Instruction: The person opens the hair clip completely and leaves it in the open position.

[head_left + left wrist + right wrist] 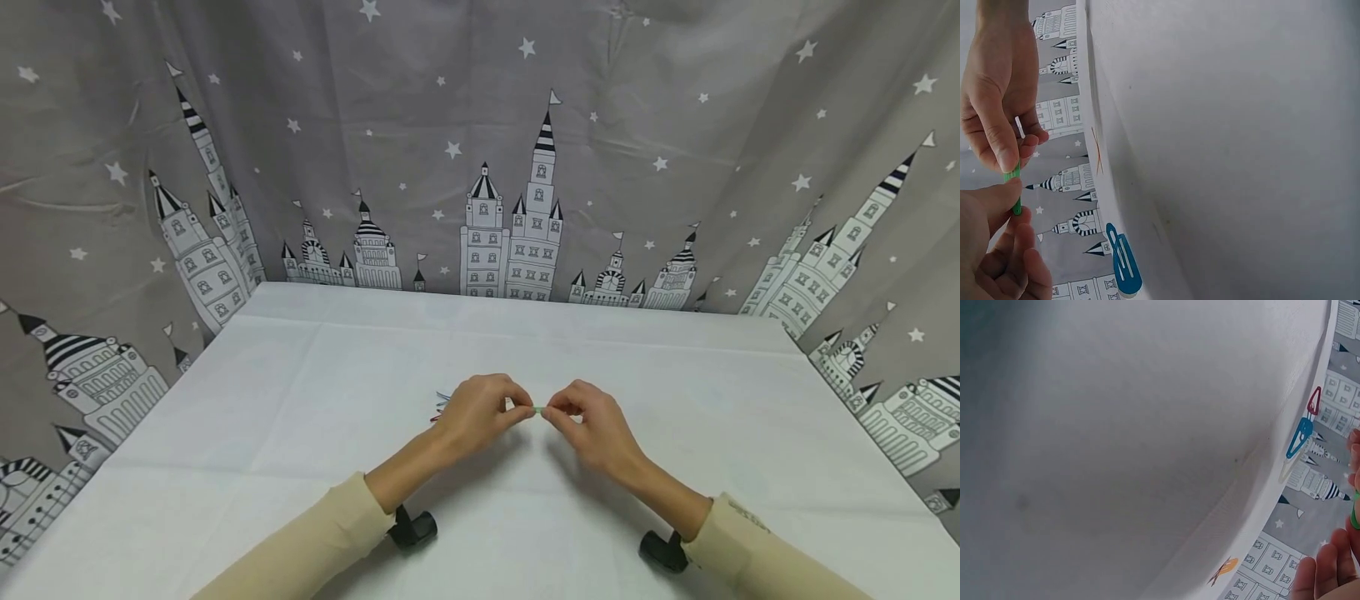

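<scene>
A small green snap hair clip (538,409) is held between both hands above the table. My left hand (478,414) pinches one end between thumb and fingertips. The other end is pinched by my right hand (596,423). The left wrist view shows the green clip partly covered by the thumbs; whether it is snapped or unsnapped I cannot tell. A blue snap clip (1299,439) lies on the table beside a red one (1314,400). In the head view, my left hand and wrist partly hide these clips.
The white-covered table (337,358) extends around the hands. An orange clip (1229,565) lies on it, apart from the blue and red ones. Behind stands a grey curtain (405,117) printed with castles and stars.
</scene>
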Available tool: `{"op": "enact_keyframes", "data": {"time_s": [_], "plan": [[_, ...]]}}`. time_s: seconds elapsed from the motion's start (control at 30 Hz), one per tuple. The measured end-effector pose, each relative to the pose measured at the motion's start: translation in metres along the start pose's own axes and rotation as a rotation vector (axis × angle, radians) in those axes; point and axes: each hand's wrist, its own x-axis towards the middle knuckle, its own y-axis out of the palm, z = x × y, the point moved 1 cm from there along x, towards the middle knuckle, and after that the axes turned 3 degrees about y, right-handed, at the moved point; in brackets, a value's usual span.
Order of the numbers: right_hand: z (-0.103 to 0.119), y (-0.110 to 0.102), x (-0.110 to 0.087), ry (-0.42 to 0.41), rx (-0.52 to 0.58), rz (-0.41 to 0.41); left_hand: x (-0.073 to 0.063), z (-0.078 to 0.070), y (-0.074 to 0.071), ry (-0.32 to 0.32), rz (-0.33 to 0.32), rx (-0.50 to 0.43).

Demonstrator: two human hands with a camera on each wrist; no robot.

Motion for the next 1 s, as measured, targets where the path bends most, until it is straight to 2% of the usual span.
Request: {"op": "enact_keyframes", "data": {"time_s": [0.5,1.0], "plan": [[-0.0011,0.0007,0.0005,-0.053,-0.037,-0.077,0.0005,-0.0004,0.0023,-0.004,-0.117,-0.022],[0.0068,0.0015,-0.0004,-0.112,-0.139,-0.112,-0.0004,-0.0014,0.0018,0.014,-0.122,-0.007]]}}
